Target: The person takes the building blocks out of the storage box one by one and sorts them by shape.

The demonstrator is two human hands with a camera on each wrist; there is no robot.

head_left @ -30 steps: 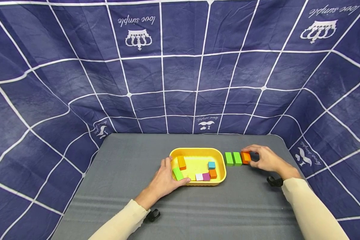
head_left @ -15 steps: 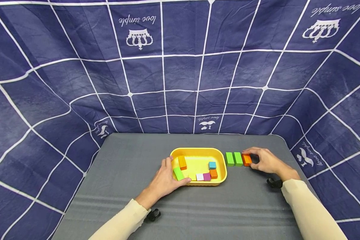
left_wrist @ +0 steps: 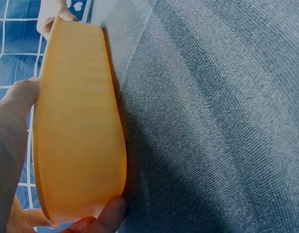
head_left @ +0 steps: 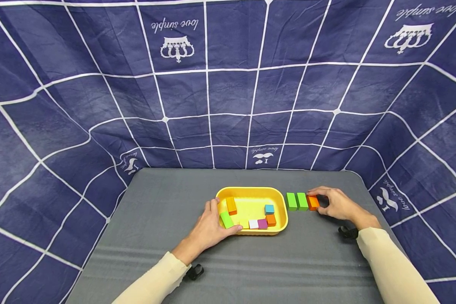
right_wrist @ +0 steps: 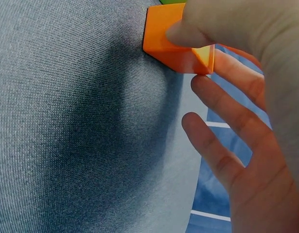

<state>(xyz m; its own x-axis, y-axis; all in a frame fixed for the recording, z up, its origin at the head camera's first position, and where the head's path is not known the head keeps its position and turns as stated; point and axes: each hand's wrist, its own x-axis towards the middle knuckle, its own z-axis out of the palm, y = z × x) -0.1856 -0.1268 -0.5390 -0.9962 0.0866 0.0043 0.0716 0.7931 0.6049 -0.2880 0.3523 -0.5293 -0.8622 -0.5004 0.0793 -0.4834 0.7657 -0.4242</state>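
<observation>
right hand (head_left: 336,203) pinches orange block (head_left: 313,202) by side faces | rigid, light, smooth | left hand (head_left: 209,226) grips yellow tray (head_left: 251,191) rim

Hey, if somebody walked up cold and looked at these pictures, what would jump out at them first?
Probably the bright yellow tray in the middle of the grey table, with small coloured blocks inside and the left hand gripping its near left corner. Right of it, two green blocks sit side by side, and the right hand pinches an orange block against them.
</observation>
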